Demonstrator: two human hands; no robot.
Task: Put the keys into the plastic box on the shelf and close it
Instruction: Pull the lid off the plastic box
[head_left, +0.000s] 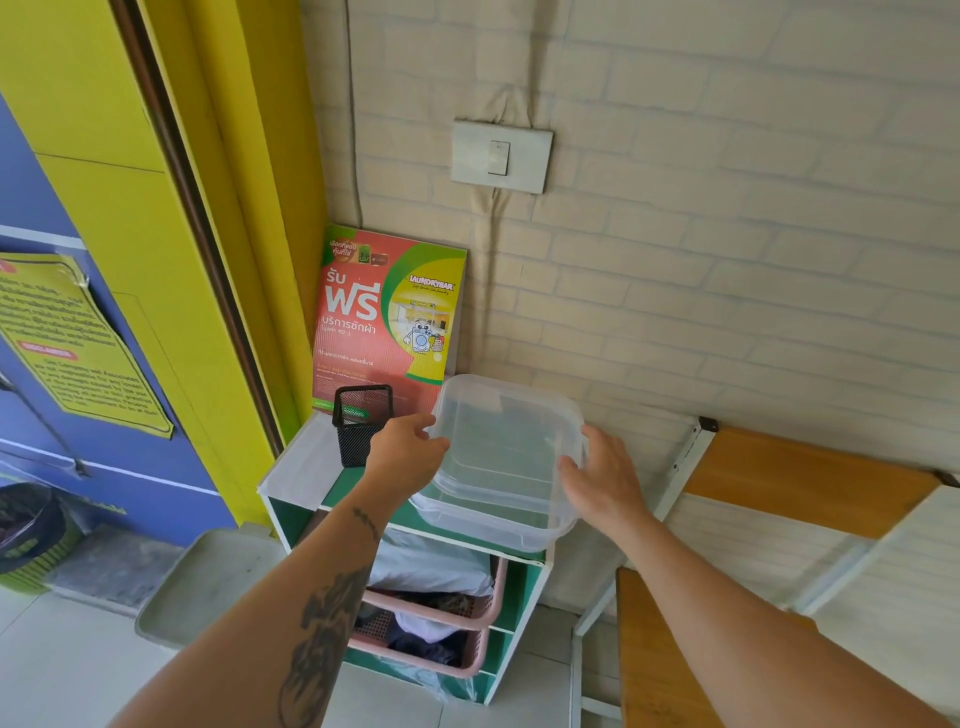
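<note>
A clear plastic box (488, 527) stands on the top of a small green-and-white shelf unit (304, 462). Its clear lid (504, 436) is tilted over it, with the far edge raised and the near edge down on the box. My left hand (408, 449) pinches the lid's left corner. My right hand (605, 478) lies flat against the right edge of the lid and box, fingers spread. No keys show in either hand, and I cannot make out any inside the box.
A black mesh pen holder (359, 423) stands just left of the box, close to my left hand. A red laundry poster (387, 317) leans on the wall behind. Pink baskets (441, 618) of clothes fill the shelves below. A wooden bench (810, 483) is at right.
</note>
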